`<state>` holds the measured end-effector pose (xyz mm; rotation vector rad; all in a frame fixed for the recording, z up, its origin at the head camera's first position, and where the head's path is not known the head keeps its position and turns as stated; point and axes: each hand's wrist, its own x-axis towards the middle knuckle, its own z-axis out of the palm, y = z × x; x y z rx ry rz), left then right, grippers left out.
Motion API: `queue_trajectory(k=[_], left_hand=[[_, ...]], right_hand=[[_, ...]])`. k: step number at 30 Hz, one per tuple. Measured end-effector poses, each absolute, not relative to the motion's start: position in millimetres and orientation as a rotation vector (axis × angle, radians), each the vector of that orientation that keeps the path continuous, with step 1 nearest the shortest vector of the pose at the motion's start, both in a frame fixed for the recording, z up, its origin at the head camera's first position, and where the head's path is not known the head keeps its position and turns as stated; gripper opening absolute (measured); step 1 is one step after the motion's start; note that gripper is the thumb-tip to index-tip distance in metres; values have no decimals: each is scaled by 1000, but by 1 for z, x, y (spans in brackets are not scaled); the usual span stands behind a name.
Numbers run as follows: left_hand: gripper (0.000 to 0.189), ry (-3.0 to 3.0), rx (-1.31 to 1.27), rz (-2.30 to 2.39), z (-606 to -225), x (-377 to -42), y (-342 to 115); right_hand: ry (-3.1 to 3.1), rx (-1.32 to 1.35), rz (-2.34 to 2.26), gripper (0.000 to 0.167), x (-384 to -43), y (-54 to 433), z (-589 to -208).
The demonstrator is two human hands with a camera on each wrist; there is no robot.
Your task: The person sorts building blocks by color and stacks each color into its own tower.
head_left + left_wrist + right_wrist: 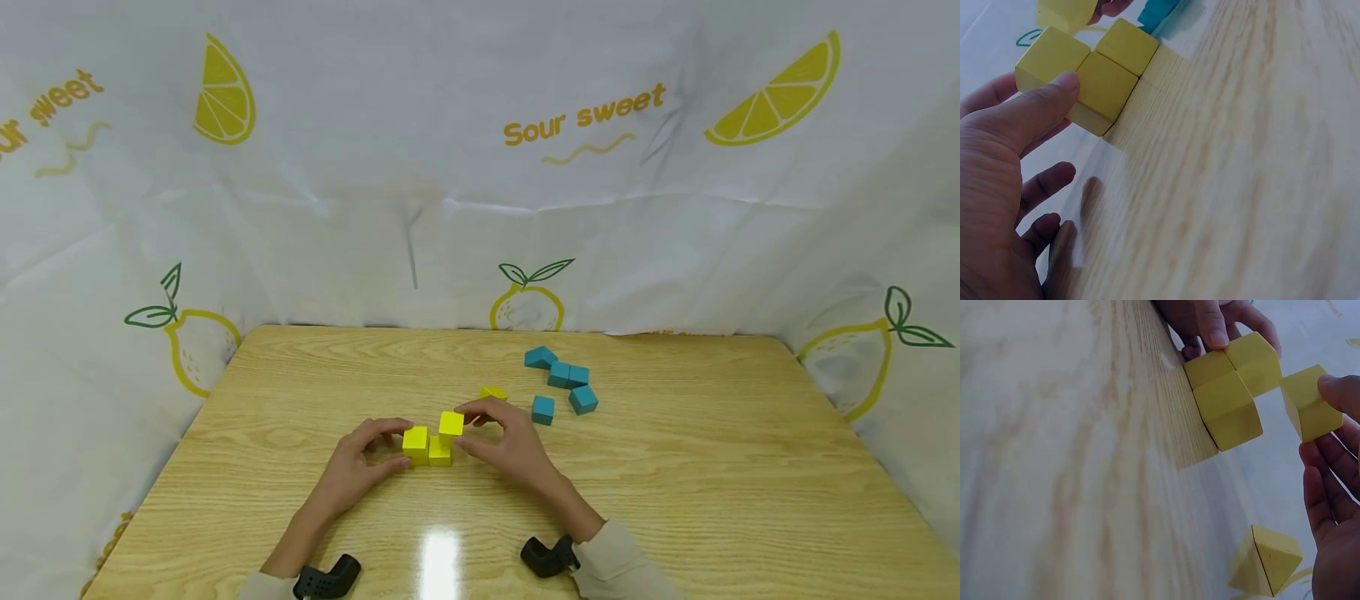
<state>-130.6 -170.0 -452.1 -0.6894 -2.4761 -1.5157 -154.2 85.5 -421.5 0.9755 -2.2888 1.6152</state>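
My left hand pinches a yellow cube between thumb and fingers. That cube sits on top of a second yellow cube, and the thumb tip lies near the seam between the two. Touching the lower one on its right side is a third yellow cube standing on the tabletop. Above this third cube, my right hand pinches another yellow cube by its right side. In the right wrist view a gap shows between the held cube and the stacked ones.
Behind my right hand lies a yellow triangular block, partly hidden in the head view. Several blue cubes and a blue angled block are grouped farther back right. A white printed cloth hangs beyond the wooden table.
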Motion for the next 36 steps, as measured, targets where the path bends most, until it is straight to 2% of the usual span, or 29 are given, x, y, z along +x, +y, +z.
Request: queue_trajectory(k=[24,36], left_hand=[[43,-2476,-693,-1539,-449,-132,-170],[43,-2487,-679,-1538,-450,-131,-170]], right_hand=[[-2347,1033,1639,32,-150,74,-429],[-2374,1002,1642,35,-164,75,-466]])
